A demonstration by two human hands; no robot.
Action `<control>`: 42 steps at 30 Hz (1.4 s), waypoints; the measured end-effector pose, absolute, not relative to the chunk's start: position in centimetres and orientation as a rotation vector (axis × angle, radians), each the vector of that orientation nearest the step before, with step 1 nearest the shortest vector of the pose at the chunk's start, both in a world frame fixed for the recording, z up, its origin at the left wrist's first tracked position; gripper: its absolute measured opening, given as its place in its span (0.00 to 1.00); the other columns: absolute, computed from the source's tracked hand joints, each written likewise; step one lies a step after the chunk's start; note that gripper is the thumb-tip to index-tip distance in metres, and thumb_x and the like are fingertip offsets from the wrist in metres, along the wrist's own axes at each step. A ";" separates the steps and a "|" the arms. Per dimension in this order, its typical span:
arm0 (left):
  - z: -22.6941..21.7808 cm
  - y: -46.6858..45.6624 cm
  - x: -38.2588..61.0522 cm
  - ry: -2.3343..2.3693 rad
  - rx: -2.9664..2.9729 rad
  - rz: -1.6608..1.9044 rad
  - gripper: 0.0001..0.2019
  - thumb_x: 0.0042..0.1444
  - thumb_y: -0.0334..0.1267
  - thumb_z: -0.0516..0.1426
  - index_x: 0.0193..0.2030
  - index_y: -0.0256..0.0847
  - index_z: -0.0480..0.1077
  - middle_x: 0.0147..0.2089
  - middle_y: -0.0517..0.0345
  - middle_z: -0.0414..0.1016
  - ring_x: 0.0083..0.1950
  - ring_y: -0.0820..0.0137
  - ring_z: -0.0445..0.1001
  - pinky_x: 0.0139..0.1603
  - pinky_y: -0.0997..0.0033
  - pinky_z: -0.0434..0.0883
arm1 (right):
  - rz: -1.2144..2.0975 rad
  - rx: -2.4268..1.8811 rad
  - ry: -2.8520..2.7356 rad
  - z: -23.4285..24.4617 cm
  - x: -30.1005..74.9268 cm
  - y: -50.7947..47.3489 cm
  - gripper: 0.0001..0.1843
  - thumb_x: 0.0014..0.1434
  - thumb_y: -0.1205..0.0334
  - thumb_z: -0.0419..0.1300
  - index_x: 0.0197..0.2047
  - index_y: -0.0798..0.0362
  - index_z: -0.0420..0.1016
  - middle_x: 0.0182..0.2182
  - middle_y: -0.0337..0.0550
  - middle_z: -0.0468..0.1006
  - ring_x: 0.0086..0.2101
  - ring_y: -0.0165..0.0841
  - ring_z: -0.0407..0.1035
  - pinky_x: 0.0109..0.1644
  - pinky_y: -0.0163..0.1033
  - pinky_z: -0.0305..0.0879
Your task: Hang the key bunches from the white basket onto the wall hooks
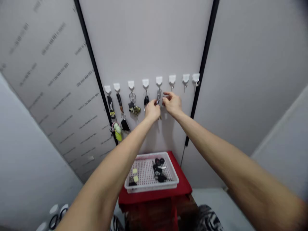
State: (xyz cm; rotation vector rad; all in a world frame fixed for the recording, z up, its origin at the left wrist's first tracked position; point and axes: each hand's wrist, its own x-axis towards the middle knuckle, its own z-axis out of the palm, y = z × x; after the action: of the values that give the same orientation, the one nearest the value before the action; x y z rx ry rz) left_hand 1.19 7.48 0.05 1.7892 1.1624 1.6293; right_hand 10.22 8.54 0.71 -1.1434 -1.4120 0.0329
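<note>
Both my arms reach up to a row of white wall hooks (145, 83). My left hand (152, 110) is closed, pinching a metal key set (158, 96) that hangs from the fifth hook (159, 80). My right hand (171, 103) is right beside it, fingers curled and pinched at the same key set. Key sets with fobs hang on the hooks to the left (133, 107); the three hooks to the right (185, 78) are bare.
Below stands a red stool (183, 187) carrying a white mesh basket (151, 187) with several dark keys and yellow tags. Black vertical strips (203, 61) divide the wall panels. Shoes lie on the floor at lower left (56, 218).
</note>
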 end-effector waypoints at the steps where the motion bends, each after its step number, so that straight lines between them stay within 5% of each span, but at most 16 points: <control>1: -0.8 6.9 0.7 1.183 1.837 1.620 0.13 0.41 0.24 0.48 0.36 0.32 0.65 0.37 0.53 0.68 0.40 0.72 0.64 0.44 0.69 0.58 | 0.037 -1.136 -1.411 -0.5 10.3 8.1 0.16 0.44 0.65 0.48 0.38 0.58 0.64 0.23 0.39 0.69 0.23 0.25 0.62 0.31 0.34 0.59; 9: -16.2 1.5 -4.0 1.350 1.827 1.169 0.12 0.44 0.28 0.46 0.36 0.33 0.65 0.39 0.51 0.67 0.40 0.72 0.64 0.43 0.73 0.59 | 0.362 -1.405 -1.962 -16.5 10.6 0.5 0.12 0.45 0.68 0.47 0.32 0.57 0.68 0.29 0.43 0.71 0.30 0.28 0.63 0.36 0.33 0.57; 14: -22.5 -0.6 -4.8 1.426 1.846 0.744 0.11 0.41 0.28 0.48 0.32 0.35 0.66 0.33 0.53 0.69 0.35 0.72 0.66 0.39 0.73 0.61 | 0.231 -1.533 -2.357 -20.8 10.2 -1.7 0.12 0.44 0.67 0.50 0.34 0.53 0.68 0.32 0.44 0.71 0.36 0.34 0.60 0.41 0.40 0.51; 23: -23.0 -0.5 -4.7 1.489 1.965 0.479 0.11 0.37 0.30 0.49 0.31 0.37 0.65 0.22 0.61 0.66 0.24 0.75 0.63 0.26 0.78 0.58 | 0.271 -1.530 -2.564 -21.1 8.9 -1.0 0.14 0.44 0.65 0.50 0.37 0.49 0.66 0.34 0.43 0.69 0.36 0.33 0.61 0.37 0.36 0.51; 33: -23.1 -0.6 -4.5 1.459 1.940 0.459 0.10 0.34 0.26 0.49 0.28 0.37 0.62 0.17 0.66 0.61 0.21 0.78 0.60 0.23 0.81 0.56 | 0.287 -1.622 -2.568 -21.1 8.9 -0.9 0.09 0.41 0.62 0.53 0.29 0.50 0.68 0.29 0.41 0.70 0.32 0.33 0.62 0.32 0.34 0.52; 42: -22.8 -1.2 -4.6 1.293 1.831 0.955 0.10 0.35 0.23 0.46 0.27 0.38 0.58 0.22 0.65 0.61 0.25 0.80 0.60 0.27 0.82 0.59 | 0.309 -1.428 -2.444 -21.3 9.0 -1.3 0.11 0.47 0.60 0.48 0.30 0.51 0.69 0.30 0.42 0.70 0.34 0.31 0.61 0.36 0.34 0.52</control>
State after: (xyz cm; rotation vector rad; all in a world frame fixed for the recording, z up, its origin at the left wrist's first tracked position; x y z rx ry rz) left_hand -4.60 -1.15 -22.81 1.8310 1.2932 0.9550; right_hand 9.04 -1.31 -21.29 -1.4277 -2.4439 0.3085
